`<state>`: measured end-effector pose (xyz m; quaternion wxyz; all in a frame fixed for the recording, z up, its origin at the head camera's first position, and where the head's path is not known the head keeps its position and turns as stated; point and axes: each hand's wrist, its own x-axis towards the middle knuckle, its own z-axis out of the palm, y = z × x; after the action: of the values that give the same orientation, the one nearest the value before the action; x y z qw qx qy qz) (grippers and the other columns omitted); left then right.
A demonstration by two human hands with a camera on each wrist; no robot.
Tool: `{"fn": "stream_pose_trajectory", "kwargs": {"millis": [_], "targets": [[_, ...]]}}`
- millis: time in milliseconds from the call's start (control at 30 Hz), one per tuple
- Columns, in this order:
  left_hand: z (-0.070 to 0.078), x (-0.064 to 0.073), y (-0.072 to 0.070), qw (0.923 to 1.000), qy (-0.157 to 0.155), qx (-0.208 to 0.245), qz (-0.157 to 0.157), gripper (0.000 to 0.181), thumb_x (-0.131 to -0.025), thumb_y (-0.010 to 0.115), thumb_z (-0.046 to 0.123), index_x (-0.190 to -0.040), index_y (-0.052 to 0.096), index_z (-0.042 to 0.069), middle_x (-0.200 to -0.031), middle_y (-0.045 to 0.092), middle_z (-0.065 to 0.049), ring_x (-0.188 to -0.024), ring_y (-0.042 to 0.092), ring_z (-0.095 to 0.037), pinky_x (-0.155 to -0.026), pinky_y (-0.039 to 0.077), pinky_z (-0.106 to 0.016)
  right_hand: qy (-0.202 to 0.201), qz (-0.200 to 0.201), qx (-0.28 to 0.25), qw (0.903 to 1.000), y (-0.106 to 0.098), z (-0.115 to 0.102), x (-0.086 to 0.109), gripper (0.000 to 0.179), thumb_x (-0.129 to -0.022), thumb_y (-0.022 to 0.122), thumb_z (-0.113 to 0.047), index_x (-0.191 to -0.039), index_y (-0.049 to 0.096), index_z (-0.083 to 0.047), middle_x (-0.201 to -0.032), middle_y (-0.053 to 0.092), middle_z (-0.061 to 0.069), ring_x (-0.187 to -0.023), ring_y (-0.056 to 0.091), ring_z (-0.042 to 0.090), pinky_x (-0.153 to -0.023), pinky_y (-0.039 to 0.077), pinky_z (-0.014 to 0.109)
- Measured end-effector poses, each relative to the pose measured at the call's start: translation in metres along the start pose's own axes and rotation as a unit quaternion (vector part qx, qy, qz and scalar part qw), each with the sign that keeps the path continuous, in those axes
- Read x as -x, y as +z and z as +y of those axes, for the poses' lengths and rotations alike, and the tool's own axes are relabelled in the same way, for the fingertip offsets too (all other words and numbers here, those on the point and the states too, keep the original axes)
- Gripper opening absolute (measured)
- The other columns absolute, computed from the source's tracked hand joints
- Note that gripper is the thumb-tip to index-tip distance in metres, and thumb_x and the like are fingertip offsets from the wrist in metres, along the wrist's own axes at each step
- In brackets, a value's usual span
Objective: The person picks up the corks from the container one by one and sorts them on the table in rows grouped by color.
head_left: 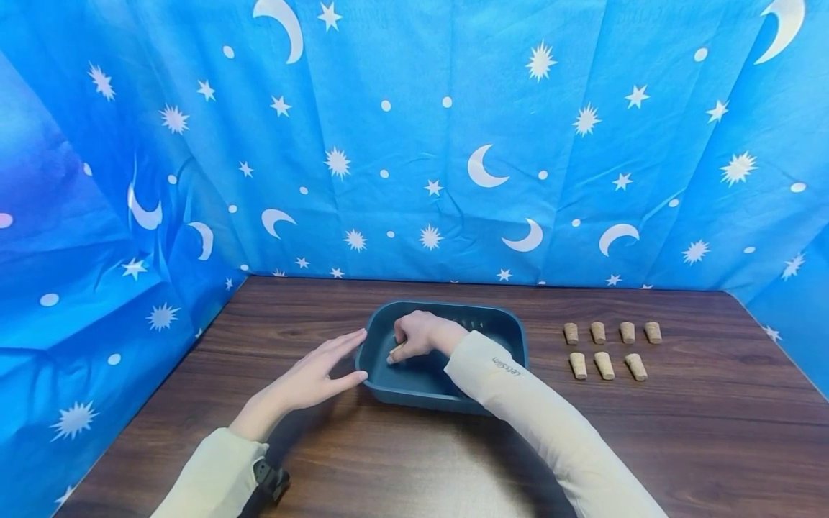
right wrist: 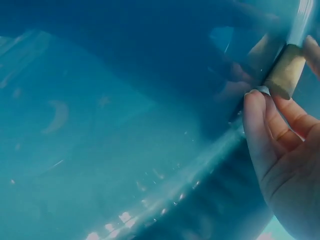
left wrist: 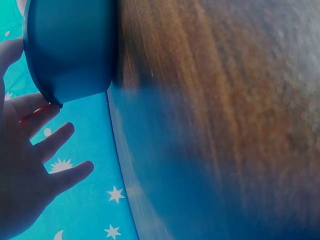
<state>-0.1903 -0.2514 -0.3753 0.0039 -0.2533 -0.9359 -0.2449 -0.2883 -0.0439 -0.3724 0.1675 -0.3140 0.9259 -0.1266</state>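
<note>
A dark blue-green rectangular basin stands on the table. My right hand reaches down inside it near the left end, holding a tan tapered cork at its fingertips, close to the basin wall. From above, fingers mostly cover that cork. With fingers extended, my left hand touches the basin's left rim, fingertips at the far corner and thumb nearer. The left wrist view shows the left fingers spread beside the basin's end wall.
To the basin's right, several corks stand on the wooden table in two rows, a back row including one cork and a front row including another. A blue curtain with moons and stars hangs behind and beside the table.
</note>
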Motion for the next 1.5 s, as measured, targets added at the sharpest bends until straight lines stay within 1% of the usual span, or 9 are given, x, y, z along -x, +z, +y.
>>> {"fn": "stream_pose_trajectory", "kwargs": {"millis": [100, 233, 367, 467, 633, 833, 1167, 1333, 1500], "targets": [[0.001, 0.000, 0.000, 1.0000, 0.001, 0.004, -0.001, 0.070, -0.084, 0.050, 0.051, -0.139, 0.029, 0.013, -0.140, 0.029, -0.006, -0.126, 0.026, -0.029, -0.092, 0.026, -0.057, -0.002, 0.001, -0.003, 1.0000, 0.000, 0.002, 0.001, 0.034, -0.074, 0.066, -0.044, -0.091, 0.054, -0.016, -0.078, 0.053, -0.003, -0.069, 0.050, 0.012, -0.058, 0.042, 0.024], [0.001, -0.001, 0.000, 1.0000, 0.002, 0.005, -0.002, 0.070, -0.084, 0.050, 0.051, -0.139, 0.029, 0.014, -0.140, 0.029, -0.006, -0.126, 0.026, -0.028, -0.092, 0.026, -0.057, -0.017, -0.001, -0.014, 0.9997, -0.002, 0.006, 0.003, 0.038, -0.074, 0.069, -0.038, -0.099, 0.051, -0.016, -0.080, 0.052, -0.002, -0.070, 0.049, 0.012, -0.059, 0.041, 0.024], [0.000, -0.002, 0.001, 1.0000, 0.002, 0.004, -0.002, 0.070, -0.083, 0.050, 0.052, -0.139, 0.029, 0.014, -0.140, 0.030, -0.006, -0.126, 0.027, -0.028, -0.092, 0.027, -0.056, -0.033, -0.014, -0.049, 0.9982, -0.005, 0.010, 0.006, 0.042, -0.074, 0.071, -0.029, -0.106, 0.048, -0.015, -0.081, 0.052, 0.000, -0.071, 0.049, 0.013, -0.060, 0.041, 0.024], [-0.001, -0.002, 0.001, 1.0000, 0.003, 0.002, -0.001, 0.070, -0.083, 0.050, 0.052, -0.139, 0.029, 0.014, -0.140, 0.030, -0.006, -0.125, 0.027, -0.029, -0.092, 0.027, -0.056, -0.035, -0.020, -0.083, 0.9957, -0.007, 0.012, 0.009, 0.041, -0.074, 0.071, -0.022, -0.107, 0.048, -0.015, -0.086, 0.053, -0.001, -0.075, 0.050, 0.014, -0.064, 0.042, 0.024], [-0.001, -0.003, 0.002, 1.0000, 0.006, -0.001, 0.001, 0.070, -0.083, 0.050, 0.052, -0.138, 0.030, 0.013, -0.140, 0.030, -0.007, -0.125, 0.027, -0.029, -0.092, 0.027, -0.056, -0.046, -0.009, -0.115, 0.9923, -0.017, 0.013, 0.015, 0.038, -0.074, 0.071, -0.014, -0.106, 0.051, -0.012, -0.097, 0.051, -0.001, -0.084, 0.049, 0.015, -0.071, 0.043, 0.026], [-0.001, -0.003, 0.002, 1.0000, 0.006, -0.005, 0.003, 0.071, -0.083, 0.050, 0.052, -0.138, 0.031, 0.011, -0.139, 0.030, -0.008, -0.125, 0.027, -0.030, -0.092, 0.028, -0.056, -0.072, 0.008, -0.121, 0.9900, -0.031, 0.017, 0.024, 0.037, -0.075, 0.069, -0.013, -0.108, 0.053, -0.011, -0.097, 0.050, -0.001, -0.082, 0.050, 0.016, -0.069, 0.044, 0.025], [0.001, -0.001, 0.001, 1.0000, -0.002, -0.007, 0.003, 0.071, -0.083, 0.050, 0.052, -0.138, 0.031, 0.010, -0.139, 0.031, -0.009, -0.125, 0.028, -0.030, -0.092, 0.028, -0.056, -0.107, 0.034, -0.151, 0.9822, -0.057, 0.026, 0.054, 0.037, -0.079, 0.065, -0.012, -0.114, 0.053, -0.011, -0.099, 0.050, 0.001, -0.078, 0.054, 0.016, -0.065, 0.047, 0.026], [0.001, -0.002, 0.000, 0.9999, 0.001, -0.013, 0.006, 0.071, -0.083, 0.050, 0.052, -0.137, 0.032, 0.010, -0.139, 0.031, -0.009, -0.125, 0.027, -0.030, -0.092, 0.028, -0.056, -0.134, 0.058, -0.149, 0.9780, -0.070, 0.034, 0.066, 0.036, -0.079, 0.064, -0.012, -0.113, 0.054, -0.010, -0.097, 0.051, 0.002, -0.078, 0.053, 0.016, -0.066, 0.046, 0.027], [0.001, -0.002, 0.001, 0.9999, 0.002, -0.015, 0.007, 0.071, -0.083, 0.050, 0.051, -0.137, 0.032, 0.010, -0.139, 0.031, -0.009, -0.125, 0.028, -0.030, -0.092, 0.028, -0.055, -0.133, 0.061, -0.151, 0.9776, -0.077, 0.043, 0.078, 0.038, -0.079, 0.064, -0.011, -0.116, 0.053, -0.008, -0.093, 0.052, 0.003, -0.077, 0.052, 0.017, -0.067, 0.045, 0.028]]}}
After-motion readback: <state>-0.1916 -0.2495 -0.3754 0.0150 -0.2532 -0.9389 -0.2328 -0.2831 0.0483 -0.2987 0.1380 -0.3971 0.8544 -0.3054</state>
